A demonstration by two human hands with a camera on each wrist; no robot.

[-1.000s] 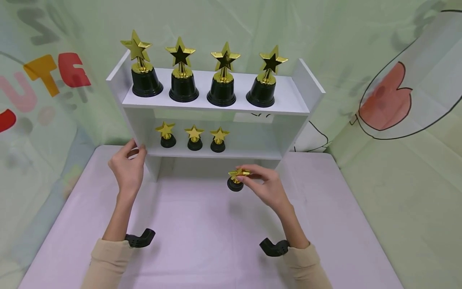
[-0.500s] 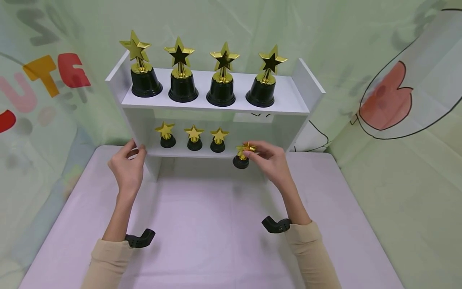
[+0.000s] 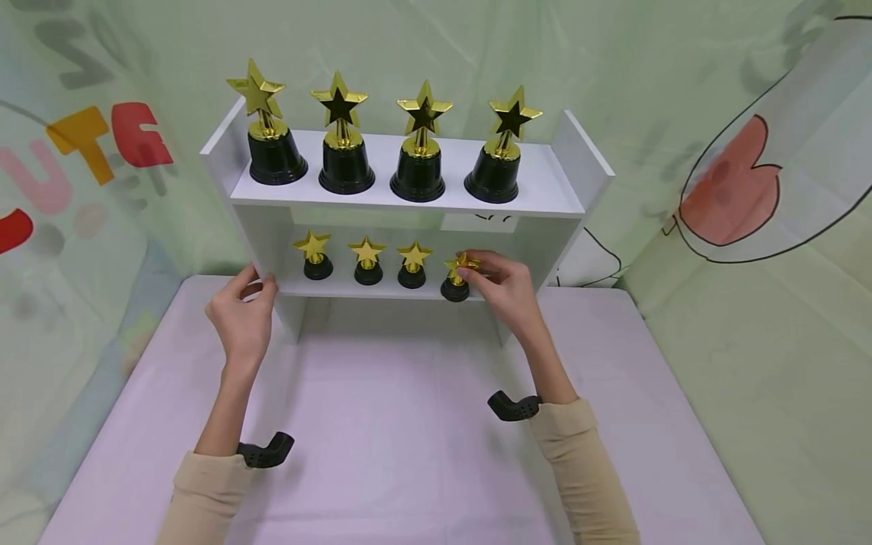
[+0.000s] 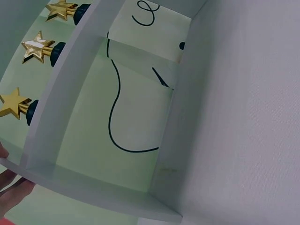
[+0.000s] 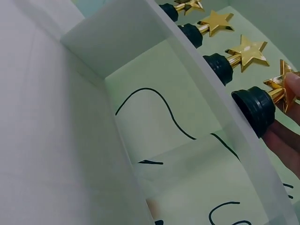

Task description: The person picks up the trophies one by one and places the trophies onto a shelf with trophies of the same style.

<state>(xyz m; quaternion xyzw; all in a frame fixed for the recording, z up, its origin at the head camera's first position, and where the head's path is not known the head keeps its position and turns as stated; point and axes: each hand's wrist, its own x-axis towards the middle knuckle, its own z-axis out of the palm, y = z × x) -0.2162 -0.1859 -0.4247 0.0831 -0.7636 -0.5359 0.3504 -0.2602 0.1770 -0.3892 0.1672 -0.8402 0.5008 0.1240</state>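
Observation:
My right hand (image 3: 502, 291) pinches a small gold star trophy (image 3: 455, 289) by its star, at the front edge of the middle shelf board. In the right wrist view its black base (image 5: 255, 111) is slightly tilted at the board's edge; whether it bears on the board I cannot tell. To its left on that board stand three small star trophies, the nearest of them a matching trophy (image 3: 412, 276). My left hand (image 3: 241, 314) grips the left side panel of the white shelf unit (image 3: 409, 207), thumb and fingers on either side of the panel in the left wrist view.
Several larger star trophies, one a tall trophy (image 3: 418, 170) with a black base, stand in a row on the top board. The shelf unit stands on a table with a pale cloth (image 3: 381, 439). Printed curtains (image 3: 736, 341) hang behind and at both sides.
My right hand has carried the small trophy up and forward from in front of the unit to the middle board's edge, beside the other three. The left hand stays on the side panel.

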